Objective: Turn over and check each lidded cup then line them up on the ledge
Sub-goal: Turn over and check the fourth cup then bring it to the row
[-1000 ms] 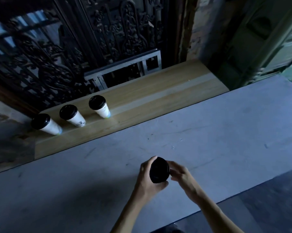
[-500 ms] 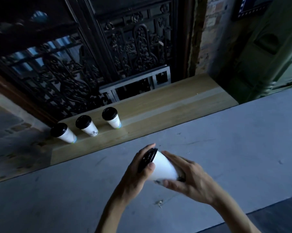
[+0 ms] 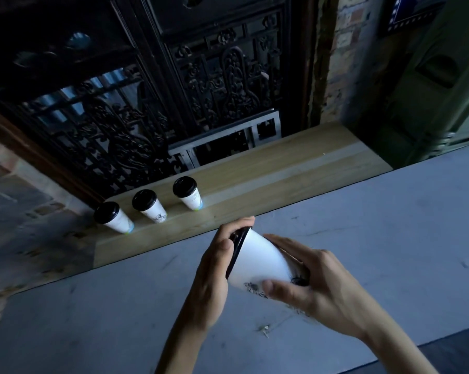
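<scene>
Both hands point(image 3: 260, 279) around tilted cup point(image 3: 260, 261)

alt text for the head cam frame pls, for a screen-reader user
Both hands, left hand on the black lid and right hand around the base, hold a white paper cup tipped sideways over a grey counter. Three lidded cups stand in a row on the wooden ledge behind.

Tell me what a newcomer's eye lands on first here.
First, the white cup tipped on its side between the left hand and right hand, above the grey counter. Next, three lidded cups lined up on the wooden ledge, below a dark ornate grille.
</scene>
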A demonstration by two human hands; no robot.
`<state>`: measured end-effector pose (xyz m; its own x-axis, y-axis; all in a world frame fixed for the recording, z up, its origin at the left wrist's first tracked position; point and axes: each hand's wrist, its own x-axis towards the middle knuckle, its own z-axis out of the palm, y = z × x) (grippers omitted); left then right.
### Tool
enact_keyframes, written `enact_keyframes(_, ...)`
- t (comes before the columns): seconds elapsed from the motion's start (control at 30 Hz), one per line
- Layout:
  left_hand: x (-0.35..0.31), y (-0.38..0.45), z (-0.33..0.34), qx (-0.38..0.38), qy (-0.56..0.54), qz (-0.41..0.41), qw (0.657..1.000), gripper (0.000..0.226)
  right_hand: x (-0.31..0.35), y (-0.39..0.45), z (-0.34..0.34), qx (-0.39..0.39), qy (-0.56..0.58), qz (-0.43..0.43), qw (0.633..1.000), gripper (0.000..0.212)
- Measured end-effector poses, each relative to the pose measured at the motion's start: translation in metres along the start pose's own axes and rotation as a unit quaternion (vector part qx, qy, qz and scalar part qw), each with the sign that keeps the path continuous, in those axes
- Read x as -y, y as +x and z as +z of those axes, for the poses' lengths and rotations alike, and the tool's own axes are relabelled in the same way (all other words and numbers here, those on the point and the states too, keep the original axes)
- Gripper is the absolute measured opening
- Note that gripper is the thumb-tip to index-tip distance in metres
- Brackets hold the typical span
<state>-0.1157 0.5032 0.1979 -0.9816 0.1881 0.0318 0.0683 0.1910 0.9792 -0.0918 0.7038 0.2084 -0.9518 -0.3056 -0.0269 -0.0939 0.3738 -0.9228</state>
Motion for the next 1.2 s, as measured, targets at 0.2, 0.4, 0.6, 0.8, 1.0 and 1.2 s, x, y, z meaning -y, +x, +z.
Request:
enact_keyframes(0.2, -0.015, 0.001, 0.007, -0.019, -0.001, 0.058, 0.998, 0.051, 0.018, -0.009, -0.005, -0.016, 0.010, -0.007, 1.000, 0.047)
enact_keyframes(0.4, -0.022, 0.005, 0.013, -0.028, 0.009, 0.095, 0.995, 0.052, 0.020, -0.011, -0.010, -0.036, -0.011, -0.013, 0.999, 0.049)
enact_keyframes(0.6, -0.022, 0.002, 0.015, -0.058, -0.005, 0.127, 0.990, 0.054, 0.024, -0.012, -0.010, -0.016, 0.035, -0.011, 0.999, 0.050)
enact_keyframes(0.8, -0.019, -0.001, 0.012, -0.054, -0.055, 0.113, 0.991, 0.049, 0.029, -0.010, -0.006, -0.010, 0.049, -0.014, 0.999, 0.054)
enact_keyframes(1.0, -0.027, 0.007, -0.009, 0.014, -0.015, 0.091, 0.996, 0.059, 0.031, -0.008, 0.002, -0.065, -0.045, -0.042, 0.996, 0.070)
enact_keyframes(1.2, -0.038, 0.003, -0.004, -0.025, 0.032, 0.110, 0.993, 0.057, 0.037, -0.011, 0.016, -0.149, -0.211, -0.069, 0.964, 0.085)
